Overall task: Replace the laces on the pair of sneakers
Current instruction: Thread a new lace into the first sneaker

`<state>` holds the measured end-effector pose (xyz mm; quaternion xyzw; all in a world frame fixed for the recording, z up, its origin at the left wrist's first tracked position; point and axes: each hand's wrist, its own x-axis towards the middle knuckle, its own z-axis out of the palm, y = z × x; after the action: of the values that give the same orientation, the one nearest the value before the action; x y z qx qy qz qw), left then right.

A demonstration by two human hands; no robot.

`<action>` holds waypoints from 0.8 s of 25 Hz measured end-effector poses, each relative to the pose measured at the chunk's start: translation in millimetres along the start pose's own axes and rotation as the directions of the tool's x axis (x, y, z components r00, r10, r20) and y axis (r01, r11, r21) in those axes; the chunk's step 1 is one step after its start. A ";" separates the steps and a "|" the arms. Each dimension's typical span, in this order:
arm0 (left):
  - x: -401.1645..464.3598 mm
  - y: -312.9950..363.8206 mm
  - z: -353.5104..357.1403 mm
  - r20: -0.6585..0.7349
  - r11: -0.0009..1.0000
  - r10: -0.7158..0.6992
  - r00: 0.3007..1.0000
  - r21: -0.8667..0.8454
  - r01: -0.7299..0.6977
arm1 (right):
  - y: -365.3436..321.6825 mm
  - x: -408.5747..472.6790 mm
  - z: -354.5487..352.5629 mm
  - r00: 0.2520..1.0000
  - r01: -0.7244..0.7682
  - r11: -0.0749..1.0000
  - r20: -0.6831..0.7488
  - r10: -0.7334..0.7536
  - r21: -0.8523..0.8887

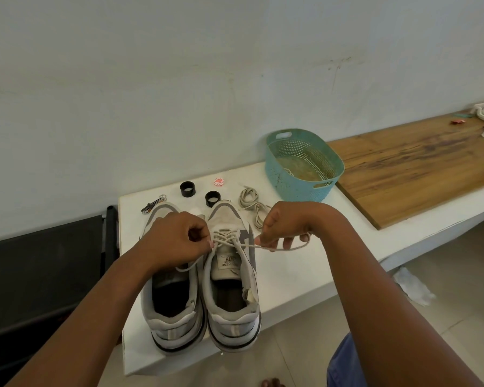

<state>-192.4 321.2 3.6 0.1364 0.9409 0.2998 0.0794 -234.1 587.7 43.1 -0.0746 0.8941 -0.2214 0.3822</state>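
Two grey-and-white sneakers stand side by side on the white table, heels toward me. The right sneaker has a beige lace threaded through its lower eyelets. My left hand pinches one end of that lace at the left eyelets, above the left sneaker, whose front it hides. My right hand holds the other lace end, pulled out to the right of the shoe. A loose bundle of beige lace lies on the table behind my right hand.
Behind the shoes lie two black rings, a red-and-white cap and a small metal tool. A teal perforated basket stands at the back right, beside a wooden board. A black chair is at the left.
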 end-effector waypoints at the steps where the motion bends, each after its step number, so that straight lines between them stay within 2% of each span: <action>1: 0.0 0.1 0.0 -0.003 1.000 0.005 1.000 -0.011 -0.005 | -0.7 3.3 2.9 1.000 0.019 1.000 0.015 -0.020 0.019; 7: -0.8 3.6 0.6 -0.009 0.998 0.003 1.000 -0.055 -0.003 | -15.5 18.4 19.5 0.986 0.168 0.985 -0.003 -0.168 0.028; 14: 0.1 6.0 -2.1 0.008 0.997 -0.014 1.000 -0.080 0.014 | -7.8 17.4 14.4 0.991 0.127 0.991 -0.043 -0.125 0.042; 18: -2.5 0.7 -4.4 -0.025 0.996 0.000 1.000 -0.089 -0.002 | -3.0 25.7 8.6 0.958 0.108 0.993 -0.271 -0.094 0.039; 20: -3.9 2.2 -7.3 0.003 0.998 0.001 1.000 -0.068 -0.001 | -4.1 26.8 6.8 0.932 0.184 0.973 -0.339 -0.127 0.140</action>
<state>-189.8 317.8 11.0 0.1345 0.9299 0.3316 0.0853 -248.1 573.7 23.4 -0.0748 0.9141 -0.3357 0.2147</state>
